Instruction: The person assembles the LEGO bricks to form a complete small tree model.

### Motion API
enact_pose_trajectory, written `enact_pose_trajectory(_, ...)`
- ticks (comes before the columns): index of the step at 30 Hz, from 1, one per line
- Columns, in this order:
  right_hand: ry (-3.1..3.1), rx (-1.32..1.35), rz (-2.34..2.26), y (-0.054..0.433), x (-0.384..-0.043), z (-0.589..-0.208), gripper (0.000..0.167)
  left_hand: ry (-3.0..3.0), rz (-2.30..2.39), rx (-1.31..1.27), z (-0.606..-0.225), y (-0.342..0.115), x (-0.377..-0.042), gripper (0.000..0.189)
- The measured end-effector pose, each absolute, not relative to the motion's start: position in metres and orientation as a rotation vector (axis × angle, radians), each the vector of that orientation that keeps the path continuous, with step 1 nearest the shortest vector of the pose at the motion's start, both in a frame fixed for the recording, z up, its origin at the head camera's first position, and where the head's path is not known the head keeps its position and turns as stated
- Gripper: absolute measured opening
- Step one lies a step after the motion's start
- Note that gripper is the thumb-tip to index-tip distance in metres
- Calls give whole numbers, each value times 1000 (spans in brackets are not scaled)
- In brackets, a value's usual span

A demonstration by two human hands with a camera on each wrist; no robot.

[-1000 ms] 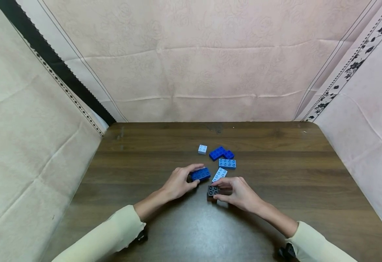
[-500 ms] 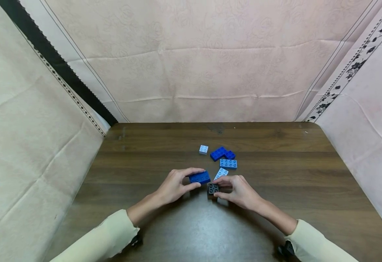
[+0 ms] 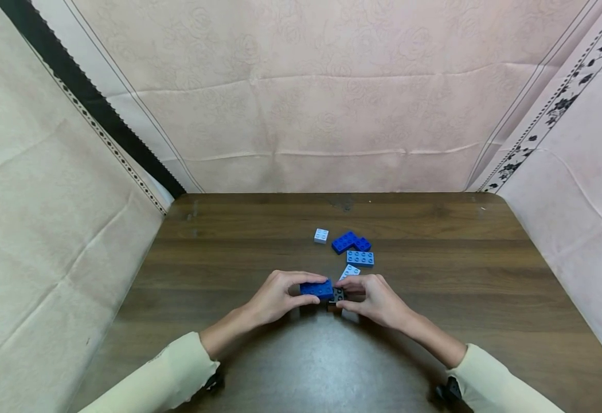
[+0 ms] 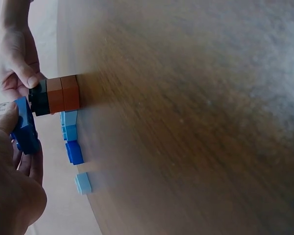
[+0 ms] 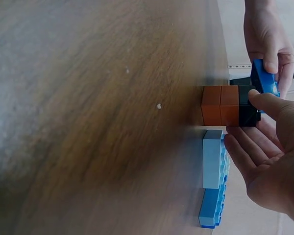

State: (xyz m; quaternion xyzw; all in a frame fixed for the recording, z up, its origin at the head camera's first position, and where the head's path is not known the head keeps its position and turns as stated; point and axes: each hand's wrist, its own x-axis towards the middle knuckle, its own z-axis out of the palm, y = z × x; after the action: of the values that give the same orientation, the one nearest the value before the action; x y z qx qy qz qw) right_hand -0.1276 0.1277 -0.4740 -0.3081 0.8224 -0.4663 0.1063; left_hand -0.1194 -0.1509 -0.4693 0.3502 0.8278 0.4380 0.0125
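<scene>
A person's left hand (image 3: 275, 296) pinches a blue brick (image 3: 316, 289) just beside the top of a black brick (image 4: 41, 101); the right hand (image 3: 376, 299) grips that piece, stacked on two orange bricks (image 5: 220, 105) on a wooden table (image 3: 265, 367).

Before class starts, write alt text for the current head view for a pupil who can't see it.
A person's left hand holds a blue brick close to the black brick, which the right hand grips atop brown bricks. Beyond them on a wooden table lie more bricks in various blues.
</scene>
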Motion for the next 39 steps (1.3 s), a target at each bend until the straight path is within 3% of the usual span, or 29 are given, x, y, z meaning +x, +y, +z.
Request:
enact_pose_trajectory(20, 2412, -893, -1391, 127, -129, -476, 34, 2510, 1352, 1212, -469, -147, -126, 38)
enact_pose_trajectory(39, 2444, -925, -1451, 124, -125, -480, 34, 2689, 1055, 1309, -462, -142, -123, 35)
